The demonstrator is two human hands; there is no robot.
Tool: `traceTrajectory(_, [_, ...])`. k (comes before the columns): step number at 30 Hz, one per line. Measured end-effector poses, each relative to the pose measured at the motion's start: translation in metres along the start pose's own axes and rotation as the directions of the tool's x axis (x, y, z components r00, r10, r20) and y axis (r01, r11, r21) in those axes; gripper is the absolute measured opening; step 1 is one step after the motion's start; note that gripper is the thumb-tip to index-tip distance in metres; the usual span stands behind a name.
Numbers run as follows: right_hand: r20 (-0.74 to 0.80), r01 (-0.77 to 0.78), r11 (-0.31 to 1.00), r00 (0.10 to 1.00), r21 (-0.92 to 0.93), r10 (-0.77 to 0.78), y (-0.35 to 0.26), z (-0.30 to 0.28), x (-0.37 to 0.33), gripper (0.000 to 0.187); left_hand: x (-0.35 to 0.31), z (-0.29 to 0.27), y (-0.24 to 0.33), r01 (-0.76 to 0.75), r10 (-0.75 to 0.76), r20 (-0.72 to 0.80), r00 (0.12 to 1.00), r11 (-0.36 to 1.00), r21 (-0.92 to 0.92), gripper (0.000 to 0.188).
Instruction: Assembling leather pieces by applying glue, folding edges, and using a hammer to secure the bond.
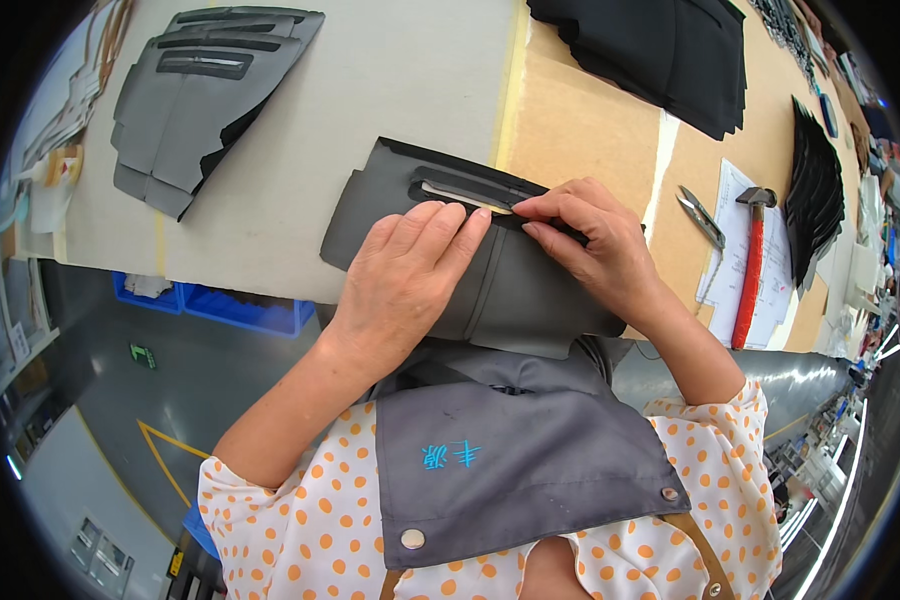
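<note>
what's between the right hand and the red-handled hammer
In the head view, from the right hand to the hammer: a pale strip, the snips, then part of the white paper the hammer lies on.

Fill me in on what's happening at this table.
A person is working with both bare hands on a dark grey panel that has a long slot near its far edge. The left hand rests its fingertips along the slot's near side, while the right hand has its thumb and index finger at the slot's right end. Similar grey pieces lie to the far left; a red-handled hammer and snips lie to the right, neither in hand.
</note>
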State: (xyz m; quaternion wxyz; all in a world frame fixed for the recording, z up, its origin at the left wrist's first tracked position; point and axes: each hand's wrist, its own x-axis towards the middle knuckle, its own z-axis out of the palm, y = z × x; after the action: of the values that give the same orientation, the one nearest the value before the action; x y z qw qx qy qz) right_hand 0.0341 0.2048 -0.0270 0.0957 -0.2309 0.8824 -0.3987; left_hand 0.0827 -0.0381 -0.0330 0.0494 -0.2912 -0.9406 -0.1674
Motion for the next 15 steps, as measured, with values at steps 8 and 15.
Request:
traceTrajectory(8, [-0.058, 0.236, 0.966, 0.968, -0.103, -0.243, 0.014, 0.004, -0.007, 0.031, 0.001, -0.001, 0.0, 0.008, -0.008, 0.023, 1.0, 1.0, -0.019, 0.052])
traceTrajectory(15, [-0.039, 0.365, 0.895, 0.921, -0.255, -0.387, 0.02, 0.006, -0.011, 0.044, 0.0, -0.001, 0.0, -0.002, 0.003, 0.037, 0.999, 1.0, -0.008, 0.052])
